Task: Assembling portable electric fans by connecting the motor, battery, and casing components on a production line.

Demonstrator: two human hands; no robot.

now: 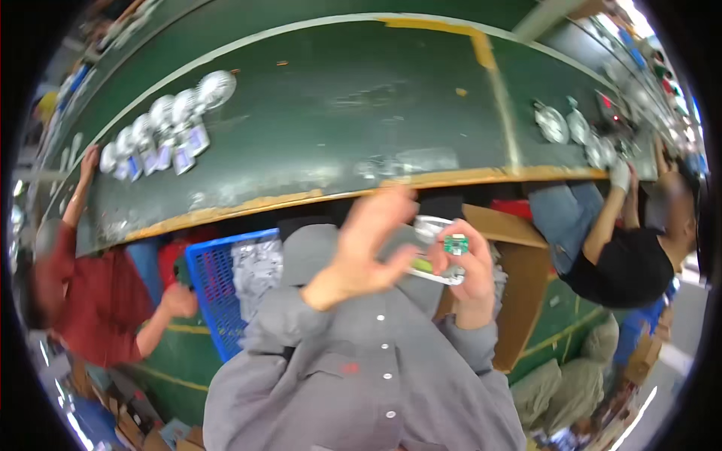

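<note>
My right hand (474,267) is closed around a white plastic housing (451,279), which looks like an opened shell. A small green circuit board (456,244) shows at its fingers. Inside the shell lies a yellow-green part (422,264), perhaps a battery. To the left of the shell my left hand (368,244) is raised and blurred by motion. Its thumb stands apart from the fingers, and nothing shows in it.
Ahead runs a long green workbench (301,113) with a worn wooden edge. White handheld fans (180,109) stand in a row at the far left. A blue crate (214,293) of bagged parts and a cardboard box (526,301) flank my lap. Co-workers sit on both sides.
</note>
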